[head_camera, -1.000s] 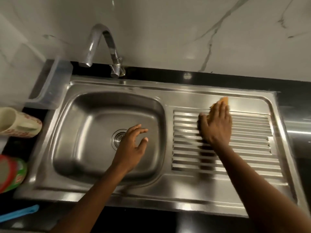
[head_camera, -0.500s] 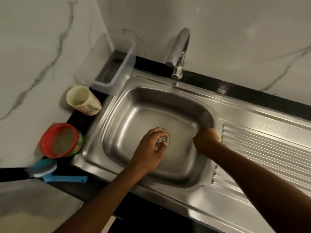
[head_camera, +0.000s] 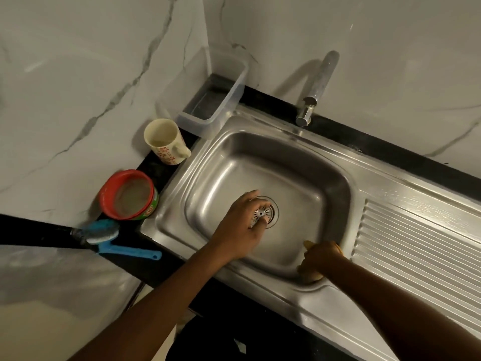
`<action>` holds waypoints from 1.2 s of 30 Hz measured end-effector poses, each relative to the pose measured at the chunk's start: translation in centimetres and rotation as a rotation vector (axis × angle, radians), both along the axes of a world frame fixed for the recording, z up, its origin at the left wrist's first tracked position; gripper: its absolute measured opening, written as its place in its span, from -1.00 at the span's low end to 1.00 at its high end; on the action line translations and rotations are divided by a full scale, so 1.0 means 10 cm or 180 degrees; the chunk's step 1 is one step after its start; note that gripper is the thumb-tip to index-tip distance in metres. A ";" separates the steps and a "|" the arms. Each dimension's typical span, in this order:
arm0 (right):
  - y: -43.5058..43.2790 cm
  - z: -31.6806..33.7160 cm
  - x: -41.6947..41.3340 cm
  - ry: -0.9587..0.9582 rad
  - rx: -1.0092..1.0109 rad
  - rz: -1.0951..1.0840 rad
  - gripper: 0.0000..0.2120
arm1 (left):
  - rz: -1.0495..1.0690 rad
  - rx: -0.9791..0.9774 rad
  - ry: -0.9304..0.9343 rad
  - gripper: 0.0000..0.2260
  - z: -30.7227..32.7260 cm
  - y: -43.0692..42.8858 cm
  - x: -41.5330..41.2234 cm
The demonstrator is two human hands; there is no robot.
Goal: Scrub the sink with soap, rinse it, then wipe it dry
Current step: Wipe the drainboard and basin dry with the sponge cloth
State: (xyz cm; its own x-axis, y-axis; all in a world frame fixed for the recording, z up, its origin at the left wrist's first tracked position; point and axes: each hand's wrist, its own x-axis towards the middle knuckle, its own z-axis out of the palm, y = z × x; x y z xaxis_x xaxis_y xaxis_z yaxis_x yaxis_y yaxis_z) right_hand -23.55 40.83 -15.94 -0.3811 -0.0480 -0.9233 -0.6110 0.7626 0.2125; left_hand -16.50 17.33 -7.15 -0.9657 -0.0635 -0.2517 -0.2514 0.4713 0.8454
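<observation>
Two bare hands work inside the steel sink (head_camera: 338, 303), whose long axis runs from the view's upper left down to its lower right, with the basin (head_camera: 221, 183) at the left end and the ribbed drainboard (head_camera: 416, 243) at the right. The left hand (head_camera: 242, 225) curls fingers and thumb round the strainer (head_camera: 263, 212) at the drain, while the right hand (head_camera: 321, 257) grips a yellow sponge (head_camera: 313, 276) against the basin's near right corner. A faucet (head_camera: 320, 82) stands at the far rim; a mug (head_camera: 164, 142), red tub (head_camera: 127, 194) and blue brush (head_camera: 114, 241) sit left of the sink.
</observation>
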 end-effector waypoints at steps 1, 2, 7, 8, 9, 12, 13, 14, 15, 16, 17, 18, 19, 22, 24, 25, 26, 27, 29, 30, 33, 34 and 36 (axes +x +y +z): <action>-0.01 0.00 0.05 -0.0048 -0.0044 -0.0235 -0.21 | -0.0017 -0.0011 -0.0028 -0.56 0.01 -0.04 0.02; -0.05 0.05 0.10 -0.0038 -0.0106 -0.0474 -0.21 | -0.0034 -0.0032 -0.0030 -0.56 0.01 -0.07 0.03; -0.27 0.30 0.30 -0.0712 -0.0672 -0.1106 -0.32 | -0.0042 0.0044 -0.0099 -0.60 0.04 -0.20 0.09; -0.30 0.31 0.34 -0.0810 -0.0812 -0.1208 -0.32 | -0.0027 0.0090 -0.0123 -0.57 0.05 -0.21 0.09; -0.32 0.30 0.37 -0.0876 -0.0952 -0.1339 -0.32 | -0.0009 0.0126 -0.0154 -0.55 0.06 -0.23 0.10; -0.38 0.32 0.43 -0.0899 -0.1123 -0.1561 -0.33 | 0.0009 0.0178 -0.0179 -0.57 0.09 -0.33 0.09; -0.40 0.32 0.44 -0.0895 -0.1184 -0.1594 -0.34 | 0.0001 0.0182 -0.0158 -0.59 0.09 -0.37 0.08; -0.42 0.33 0.45 -0.0909 -0.1252 -0.1688 -0.35 | -0.0016 0.0172 -0.0140 -0.62 0.09 -0.42 0.07; -0.43 0.31 0.45 -0.0922 -0.1307 -0.1818 -0.35 | -0.0038 0.0147 -0.0127 -0.63 0.09 -0.46 0.06; -0.45 0.30 0.46 -0.0930 -0.1344 -0.1955 -0.36 | -0.0055 0.0119 -0.0123 -0.63 0.10 -0.51 0.06; -0.47 0.26 0.47 -0.0935 -0.1368 -0.2082 -0.36 | -0.0066 0.0095 -0.0124 -0.63 0.11 -0.55 0.05; -0.51 0.25 0.48 -0.0940 -0.1389 -0.2188 -0.36 | -0.0067 0.0078 -0.0121 -0.64 0.11 -0.60 0.05; -0.55 0.25 0.50 -0.0938 -0.1397 -0.2314 -0.36 | -0.0072 0.0062 -0.0115 -0.67 0.11 -0.64 0.04; -0.70 0.24 0.54 -0.1023 -0.1529 -0.2558 -0.39 | -0.0137 0.0014 -0.0097 -0.67 0.08 -0.74 0.01; -0.86 0.23 0.55 -0.1118 -0.1609 -0.2637 -0.39 | -0.0189 0.0019 -0.0145 -0.67 0.06 -0.78 -0.01; -0.97 0.23 0.55 -0.1176 -0.1628 -0.2677 -0.38 | -0.0210 0.0025 -0.0175 -0.67 0.05 -0.79 -0.01; -1.08 0.22 0.54 -0.1212 -0.1675 -0.2696 -0.38 | -0.0215 0.0026 -0.0187 -0.67 0.05 -0.80 -0.02; -1.20 0.21 0.53 -0.1229 -0.1709 -0.2750 -0.38 | -0.0213 0.0021 -0.0193 -0.67 0.06 -0.82 -0.03; -1.37 0.21 0.52 -0.1260 -0.1727 -0.2900 -0.37 | -0.0205 -0.0018 -0.0189 -0.67 0.07 -0.87 -0.04; -1.45 0.21 0.52 -0.1299 -0.1769 -0.2948 -0.37 | -0.0216 -0.0044 -0.0178 -0.67 0.07 -0.89 -0.04; -1.75 0.21 0.50 -0.1424 -0.1986 -0.3134 -0.40 | -0.0239 -0.0078 -0.0158 -0.67 0.09 -0.96 -0.04; -1.88 0.22 0.48 -0.1469 -0.2111 -0.3142 -0.42 | -0.0243 -0.0083 -0.0171 -0.67 0.09 -0.98 -0.04; -2.08 0.21 0.45 -0.1569 -0.2352 -0.3217 -0.46 | -0.0254 -0.0110 -0.0220 -0.67 0.08 -1.01 -0.02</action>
State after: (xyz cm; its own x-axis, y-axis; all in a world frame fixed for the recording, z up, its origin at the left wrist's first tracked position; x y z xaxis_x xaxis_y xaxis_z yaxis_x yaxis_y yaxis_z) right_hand -19.03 20.06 -13.79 -0.1832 -0.4878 -0.8535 0.3899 0.7610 -0.5185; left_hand -16.72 7.23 -6.35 -0.9485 0.0030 -0.3168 -0.2689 0.5208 0.8102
